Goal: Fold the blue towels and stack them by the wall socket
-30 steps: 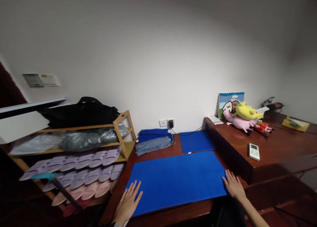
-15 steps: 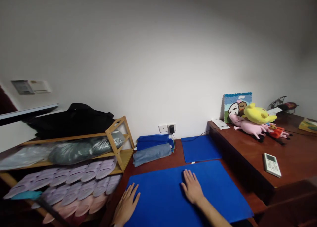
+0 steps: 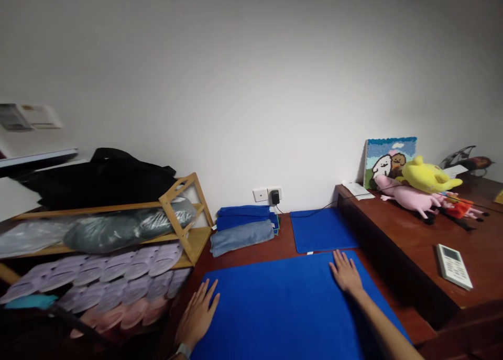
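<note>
1. In the single head view, the lower left of the frame holds a bamboo shoe rack (image 3: pixel 183 213). Its top shelf carries grey plastic-wrapped bundles (image 3: pixel 106 233), with a black bag (image 3: pixel 102 179) lying above them. Lilac slippers (image 3: pixel 118 271) fill the tier below, and pink slippers (image 3: pixel 126 315) show lower down, partly in shadow.
2. At lower center, a large blue mat (image 3: pixel 283 313) lies flat on a wooden table (image 3: pixel 245 263). Just behind it sits a smaller blue mat (image 3: pixel 324 230), its near edge close to the large one.
3. Toward the wall, folded blue towels (image 3: pixel 243 217) are stacked at center, with a folded grey-blue cloth (image 3: pixel 241 238) leaning along their front. A black charger (image 3: pixel 275 196) is plugged into a wall socket above them.
4. The left hand (image 3: pixel 197 315) is open, fingers spread, at the left edge of the large blue mat, with a watch (image 3: pixel 183 351) on the wrist.
5. The right hand (image 3: pixel 346 272) lies palm down with fingers spread on the far part of the same mat, the forearm reaching in from the lower right. Neither hand pinches anything.
6. At right, a higher wooden table (image 3: pixel 396 244) carries plush toys (image 3: pixel 428 175) and a white remote control (image 3: pixel 454 266).
</note>
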`<state>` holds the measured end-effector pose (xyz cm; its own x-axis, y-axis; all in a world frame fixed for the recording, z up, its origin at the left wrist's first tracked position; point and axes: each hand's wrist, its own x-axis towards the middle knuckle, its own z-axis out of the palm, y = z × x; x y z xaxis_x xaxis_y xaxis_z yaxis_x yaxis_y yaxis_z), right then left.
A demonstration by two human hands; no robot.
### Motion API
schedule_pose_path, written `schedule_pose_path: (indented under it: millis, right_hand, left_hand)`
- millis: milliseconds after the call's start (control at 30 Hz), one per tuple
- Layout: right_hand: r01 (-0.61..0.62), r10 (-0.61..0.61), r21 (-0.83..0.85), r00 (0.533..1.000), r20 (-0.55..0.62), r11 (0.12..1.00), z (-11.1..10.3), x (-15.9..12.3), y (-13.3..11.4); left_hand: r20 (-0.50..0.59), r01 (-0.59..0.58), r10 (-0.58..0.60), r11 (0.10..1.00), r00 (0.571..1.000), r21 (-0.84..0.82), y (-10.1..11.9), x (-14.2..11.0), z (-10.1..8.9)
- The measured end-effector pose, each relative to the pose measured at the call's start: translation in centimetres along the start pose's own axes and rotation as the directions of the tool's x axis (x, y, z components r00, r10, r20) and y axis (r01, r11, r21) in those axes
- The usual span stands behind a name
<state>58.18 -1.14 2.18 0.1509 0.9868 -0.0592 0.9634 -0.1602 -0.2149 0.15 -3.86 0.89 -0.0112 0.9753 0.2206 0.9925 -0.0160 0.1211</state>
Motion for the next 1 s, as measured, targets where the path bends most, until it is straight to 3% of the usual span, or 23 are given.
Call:
schedule_pose_path:
  millis: [100,200,467,733,1000]
  right_hand:
    - [-0.066,0.065,-0.034,0.997,-0.029,0.997,0.3,1.6,6.0]
    - [-0.058,0.056,-0.037,0.998,-0.041,0.998,1.0,2.2,8.4]
    - [-0.06,0.058,-0.022,0.995,-0.082,0.998,1.5,1.9,7.9]
    - [-0.101,0.099,-0.051,0.994,-0.04,0.994,0.7,1.9,7.4]
    - [-0.13,0.13,-0.032,0.991,-0.01,0.991,0.2,2.3,7.3]
  left_hand:
    - [-0.005,-0.009,0.009,1.0,1.0,-0.004,0.0,0.1,0.1]
    - [-0.004,-0.003,0.003,1.0,1.0,-0.008,0.1,0.2,-0.2]
    - [0.011,0.019,-0.019,1.0,1.0,0.005,0.6,0.1,-0.9]
    - [-0.01,0.028,-0.028,1.0,1.0,-0.003,0.1,0.4,0.2]
    - [0.001,0.024,-0.024,1.0,1.0,0.004,0.3,0.4,-0.2]
